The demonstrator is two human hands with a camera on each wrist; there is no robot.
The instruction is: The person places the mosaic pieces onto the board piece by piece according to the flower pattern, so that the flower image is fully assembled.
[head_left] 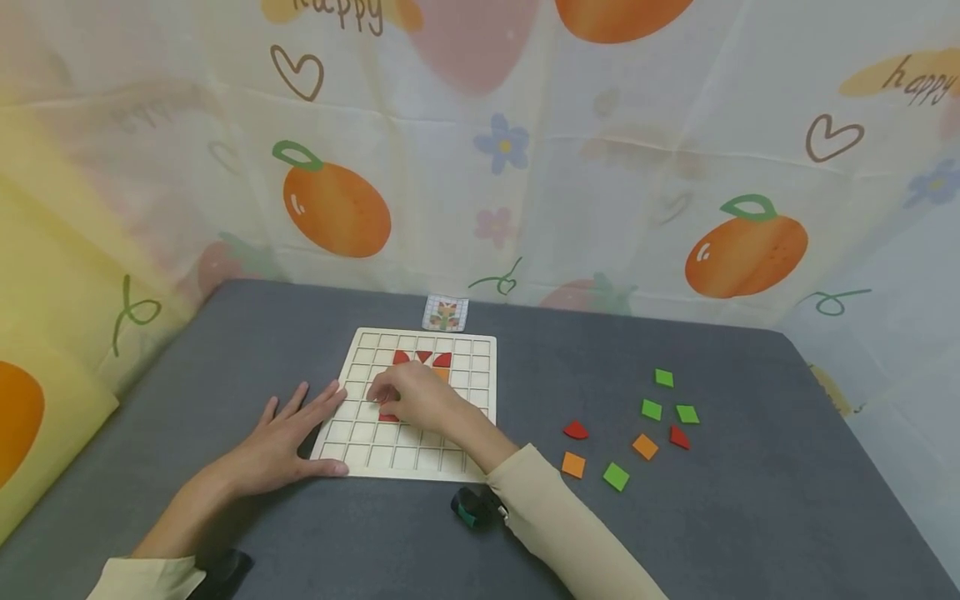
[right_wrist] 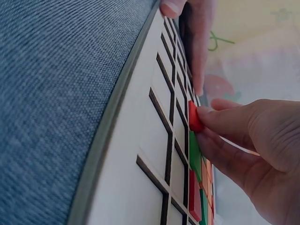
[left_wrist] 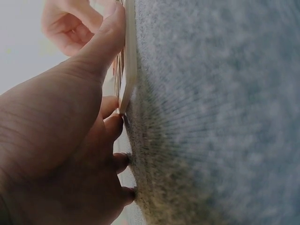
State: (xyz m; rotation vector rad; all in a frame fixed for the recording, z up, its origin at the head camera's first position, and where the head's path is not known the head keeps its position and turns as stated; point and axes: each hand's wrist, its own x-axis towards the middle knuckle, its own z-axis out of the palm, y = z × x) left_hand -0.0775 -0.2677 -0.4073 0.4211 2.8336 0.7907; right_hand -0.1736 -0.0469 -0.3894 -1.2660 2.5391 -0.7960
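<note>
A white grid board lies on the table. My right hand is over its middle, thumb and fingertips pinching a red piece right at the grid. Next to that piece in the right wrist view sit a green piece and another red piece. My left hand rests at the board's left edge, fingers spread, thumb on the near corner. Red pieces and an orange piece show in the grid beyond the right hand, which hides part of the pattern.
Loose on the table to the right are several green squares, orange squares and red pieces. A small pattern card lies behind the board. A printed curtain hangs along the table's far edge.
</note>
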